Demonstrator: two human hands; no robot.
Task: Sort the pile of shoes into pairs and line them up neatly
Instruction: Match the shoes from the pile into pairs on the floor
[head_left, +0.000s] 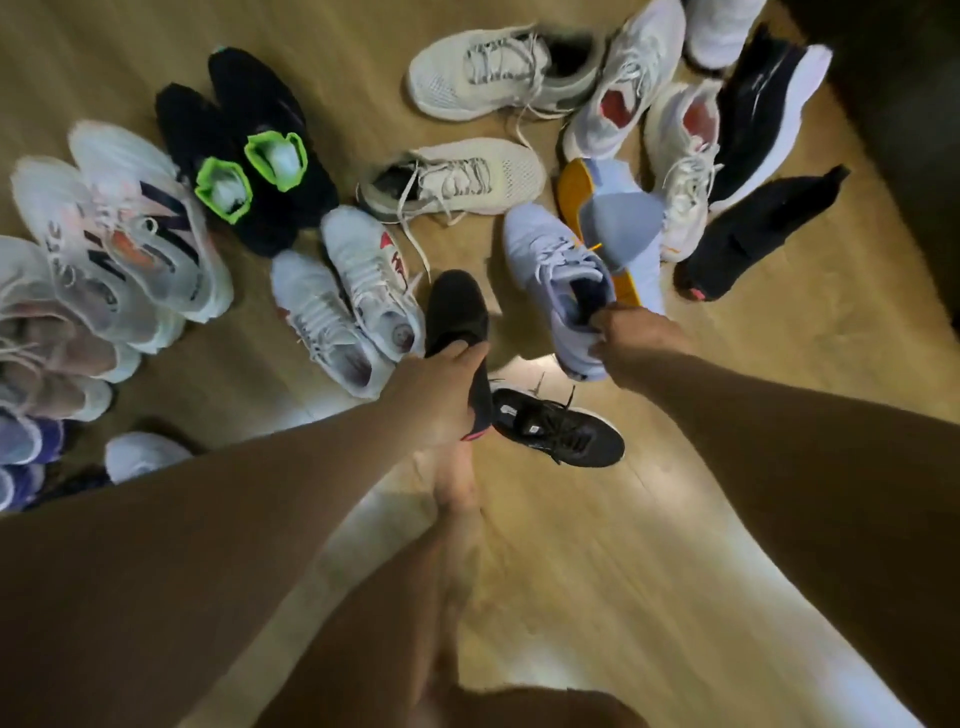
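We are looking down at a wooden floor with shoes spread across its far half. On the left, pairs are already sitting side by side: a white pair with dark stripes, a black pair with green collars, and nearer the middle a white pair with red marks. The unsorted heap is lying at the far right.

We are holding one shoe in each hand. Our right hand is gripping the pale blue shoe at its heel collar, fingers curled over the rim, with the toe pointing far and slightly left. Our left hand is wrapping its fingers round the heel end of a black slip-on shoe, toe pointing far. A black laced shoe is lying on the floor just beside that hand, on the near side.

The coming move, as we are judging it, is turning on the blue shoe's mate. It is lying on its side just beyond the right hand, far and a little right, its yellow sole facing left. Its long axis is running near to far, roughly in line with the held shoe, and the two seem to be touching. The right hand is much the nearer, yet it is full, so we are likely needing to set something down first. A black shoe with a pink spot, probably the slip-on's partner, is lying further right.
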